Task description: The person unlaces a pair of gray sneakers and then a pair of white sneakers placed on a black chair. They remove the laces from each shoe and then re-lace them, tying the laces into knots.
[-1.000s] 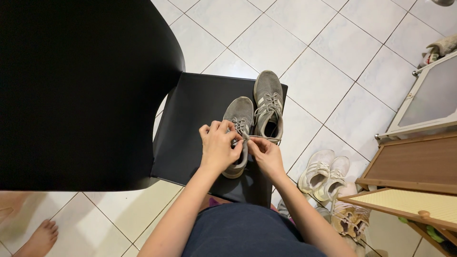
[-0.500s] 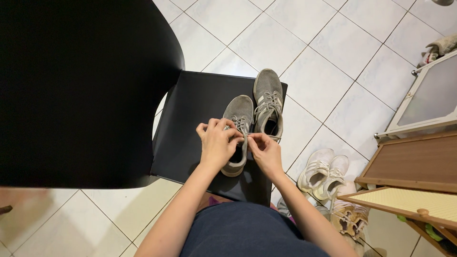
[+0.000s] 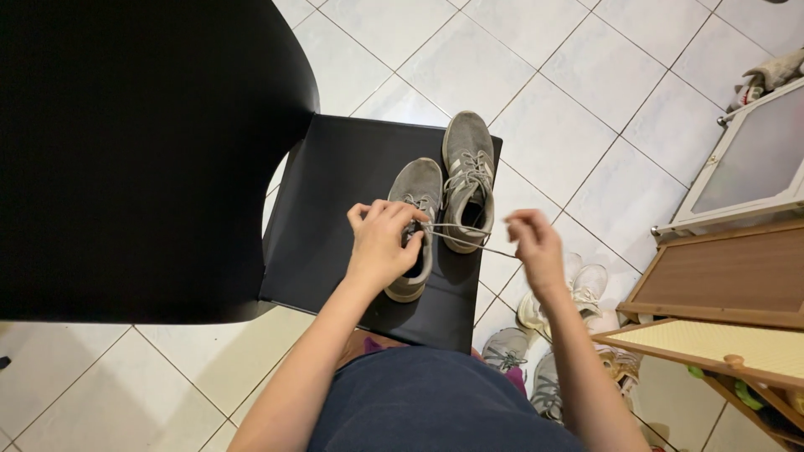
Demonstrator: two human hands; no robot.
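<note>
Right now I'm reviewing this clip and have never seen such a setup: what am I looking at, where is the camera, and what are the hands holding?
The camera sits on a person's head, looking down at their own bare arms. A pair of grey sneakers stands on a black chair seat on white floor tiles. The left hand rests on the nearer sneaker, pinching its lace. The right hand pulls a lace out sideways, taut. More shoes lie on the floor beside a wooden rack.

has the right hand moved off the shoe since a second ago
Yes. The right hand has pulled out to the right, past the edge of the black chair seat, drawing a lace taut from the grey shoe.
</note>
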